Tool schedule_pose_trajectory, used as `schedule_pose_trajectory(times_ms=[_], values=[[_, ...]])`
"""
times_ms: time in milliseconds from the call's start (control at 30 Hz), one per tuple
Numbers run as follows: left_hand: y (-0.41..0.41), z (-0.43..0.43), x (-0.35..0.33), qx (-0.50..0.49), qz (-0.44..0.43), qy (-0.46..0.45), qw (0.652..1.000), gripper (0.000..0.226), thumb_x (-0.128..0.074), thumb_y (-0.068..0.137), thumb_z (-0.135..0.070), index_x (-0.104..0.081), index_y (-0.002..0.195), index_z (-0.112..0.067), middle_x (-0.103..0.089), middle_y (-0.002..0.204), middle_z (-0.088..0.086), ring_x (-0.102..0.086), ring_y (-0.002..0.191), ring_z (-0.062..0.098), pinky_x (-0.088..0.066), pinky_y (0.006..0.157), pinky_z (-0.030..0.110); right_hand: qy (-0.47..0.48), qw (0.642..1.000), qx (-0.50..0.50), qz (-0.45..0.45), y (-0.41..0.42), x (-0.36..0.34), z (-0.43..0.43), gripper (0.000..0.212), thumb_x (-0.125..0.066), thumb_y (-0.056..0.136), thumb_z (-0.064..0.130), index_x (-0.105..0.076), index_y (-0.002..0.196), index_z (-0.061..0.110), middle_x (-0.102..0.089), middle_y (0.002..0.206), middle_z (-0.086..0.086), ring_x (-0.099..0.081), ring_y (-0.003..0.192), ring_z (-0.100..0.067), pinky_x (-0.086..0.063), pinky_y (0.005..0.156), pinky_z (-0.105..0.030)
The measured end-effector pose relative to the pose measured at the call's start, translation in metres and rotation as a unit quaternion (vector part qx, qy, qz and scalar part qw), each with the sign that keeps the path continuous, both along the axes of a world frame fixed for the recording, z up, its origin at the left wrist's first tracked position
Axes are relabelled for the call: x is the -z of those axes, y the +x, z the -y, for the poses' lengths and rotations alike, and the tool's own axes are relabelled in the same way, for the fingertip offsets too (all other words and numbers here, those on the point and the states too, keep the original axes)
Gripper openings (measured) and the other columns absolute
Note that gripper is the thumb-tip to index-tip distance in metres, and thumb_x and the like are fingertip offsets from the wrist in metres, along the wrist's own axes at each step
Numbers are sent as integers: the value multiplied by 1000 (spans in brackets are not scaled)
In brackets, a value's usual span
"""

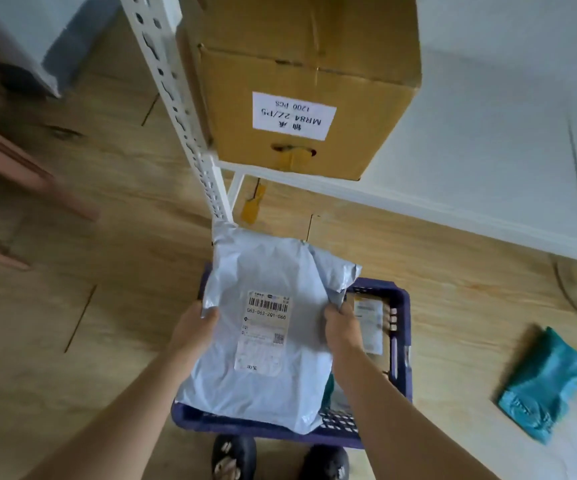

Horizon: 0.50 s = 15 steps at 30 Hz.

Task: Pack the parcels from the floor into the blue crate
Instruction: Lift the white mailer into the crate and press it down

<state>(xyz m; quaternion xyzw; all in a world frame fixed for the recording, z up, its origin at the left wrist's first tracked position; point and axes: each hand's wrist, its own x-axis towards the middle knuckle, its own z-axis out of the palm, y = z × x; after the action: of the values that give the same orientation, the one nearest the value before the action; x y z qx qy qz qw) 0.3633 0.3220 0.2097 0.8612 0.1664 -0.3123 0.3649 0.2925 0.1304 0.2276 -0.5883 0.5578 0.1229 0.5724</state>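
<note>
I hold a large grey-white plastic mailer parcel (pixel 262 271) with a barcode label, just above the blue crate (pixel 403 327) on the floor. My left hand (pixel 195 323) grips its left edge and my right hand (pixel 340 327) grips its right edge. The parcel covers most of the crate's opening. Inside the crate, at the right, a brown parcel with a white label (pixel 370 320) shows, and a bit of green peeks out below my right wrist. A teal mailer parcel (pixel 545 382) lies on the wooden floor to the right.
A white metal shelf post (pixel 183 109) rises just behind the crate, with a big cardboard box (pixel 300 81) on the shelf. A pink stool (pixel 10 188) stands at the left. A white wall runs at the right. My two dark shoes (pixel 235 459) stand at the crate's near edge.
</note>
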Motion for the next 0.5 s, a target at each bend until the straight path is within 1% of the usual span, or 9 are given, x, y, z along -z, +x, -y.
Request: schedule_pose_trajectory(times_ms=[67,100,167,233,267,333,400,467,500], values=[[-1,-2,37,4,-11,6,1000,21,-42,98,-13,-51,88,3,-33,60,1,-33,53,14,-22,49,31,-1,1000,-8,-11,-2,33,-3,23,-36,97,15,-50,115,14,-51,78,-3,-47,67,-19,-36,62,-27],[-1,-2,54,3,-14,8,1000,18,-41,98,-13,-45,84,-3,-33,61,2,-32,55,16,-21,51,33,-3,1000,-19,-21,-3,46,-4,28,-36,97,15,-47,123,20,-51,79,-1,-47,65,-17,-36,60,-27],[-4,-3,84,4,-35,19,999,18,-40,98,-12,-41,82,-2,-39,70,9,-37,63,22,-23,55,33,-3,997,-50,-50,-8,73,-4,51,-38,96,14,-28,143,31,-53,87,1,-46,64,-15,-36,59,-28],[-11,-3,107,12,-66,55,996,17,-44,95,-13,-46,101,3,-51,93,20,-50,79,31,-35,65,34,-3,992,-106,-66,-14,98,-9,71,-43,90,11,-12,148,38,-56,99,-1,-48,66,-17,-37,59,-30],[-15,-5,119,28,-68,77,994,30,-48,92,-13,-44,118,2,-53,109,22,-55,90,35,-41,72,35,-14,987,-150,-64,-18,110,-14,78,-46,88,9,-7,147,41,-55,114,-4,-52,73,-20,-40,61,-31],[-27,-9,134,112,-28,96,989,66,-58,87,-10,-25,145,-7,-41,135,22,-55,109,36,-47,81,36,-63,955,-280,-74,-27,131,-26,90,-54,85,7,1,146,43,-37,140,-7,-54,106,-27,-48,80,-34],[-36,-10,139,244,75,121,959,90,-69,81,-9,-12,150,-10,-24,149,19,-40,130,34,-46,96,38,-117,902,-406,-91,-34,144,-34,107,-64,82,9,15,144,43,-10,154,-9,-31,135,-31,-43,99,-36],[-38,-10,142,371,204,153,893,106,-81,64,-9,-17,149,-11,-23,151,19,-30,138,35,-42,103,46,-155,874,-449,-98,-38,151,-35,115,-70,82,18,24,142,42,21,156,-8,-8,145,-34,-40,103,-36],[-37,-10,145,427,247,166,854,113,-84,56,-9,-18,149,-13,-24,152,19,-25,140,33,-40,103,49,-167,869,-455,-100,-39,153,-36,116,-72,81,24,27,141,42,29,153,-8,-2,146,-33,-41,104,-36]])
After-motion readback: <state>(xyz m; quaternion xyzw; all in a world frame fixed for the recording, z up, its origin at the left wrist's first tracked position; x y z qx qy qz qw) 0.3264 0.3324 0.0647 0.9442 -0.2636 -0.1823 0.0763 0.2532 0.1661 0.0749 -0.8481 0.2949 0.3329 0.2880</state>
